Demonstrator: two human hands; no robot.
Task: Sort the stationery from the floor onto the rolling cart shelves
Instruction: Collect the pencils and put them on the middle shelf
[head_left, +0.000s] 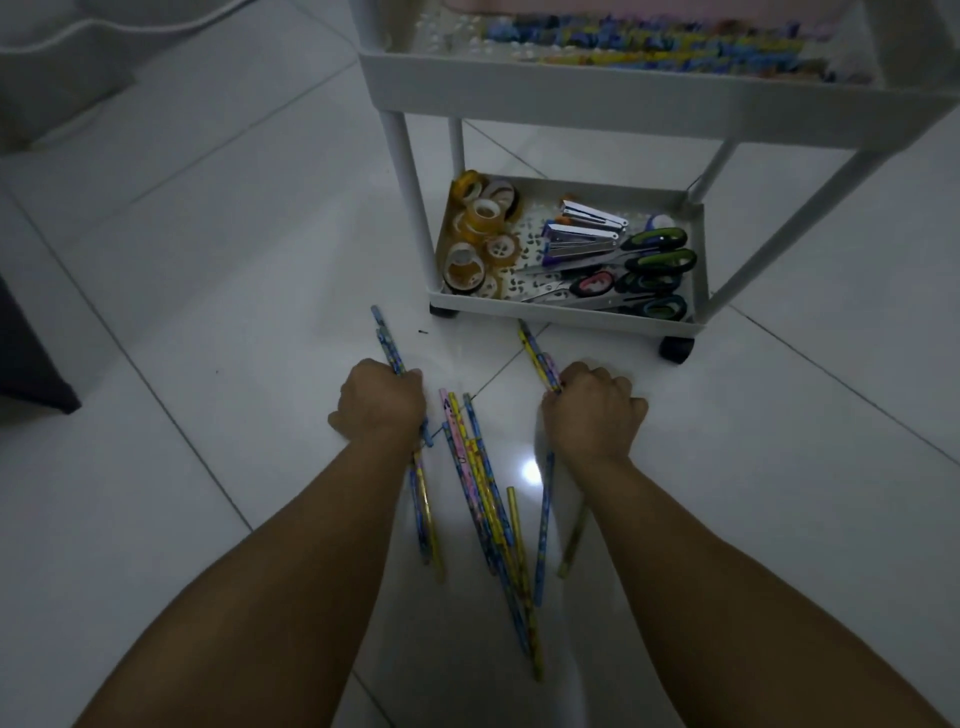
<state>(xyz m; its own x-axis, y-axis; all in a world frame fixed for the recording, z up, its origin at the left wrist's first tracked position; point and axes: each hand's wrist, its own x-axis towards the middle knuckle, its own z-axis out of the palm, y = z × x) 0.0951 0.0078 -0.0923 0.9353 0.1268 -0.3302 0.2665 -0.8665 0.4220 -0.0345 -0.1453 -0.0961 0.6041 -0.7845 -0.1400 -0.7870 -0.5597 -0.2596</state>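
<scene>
We reach both forearms forward and down over the white tiled floor (182, 291), knuckles up. Our left hand (379, 402) is curled into a fist around a small bundle of patterned pencils (387, 343), whose ends stick out past the knuckles toward the cart and trail back under the wrist. Our right hand (592, 410) is likewise closed around a second bundle of pencils (535, 353), with ends pointing forward and others running back beneath the forearm. Between the two hands, a loose pile of pencils (483, 488) lies on the floor, fanned roughly lengthwise toward us, in blue, yellow and pink prints; any lettering on them is too small and blurred to read. Just beyond the hands stands the white rolling cart (519, 98) on dark castors. Its bottom shelf (561, 314) holds rolls of clear tape (480, 234) clustered at the left side, two metal staplers (587, 228) in the middle, and several pairs of scissors (644, 270) with dark and green handles lying at the right, blades pointing left. We can make out no brand or label on any of these. The shelf above carries a row of more patterned pencils (649, 47), blurred in the dim light, and farther up a pale pink object is cut off by the frame edge.
</scene>
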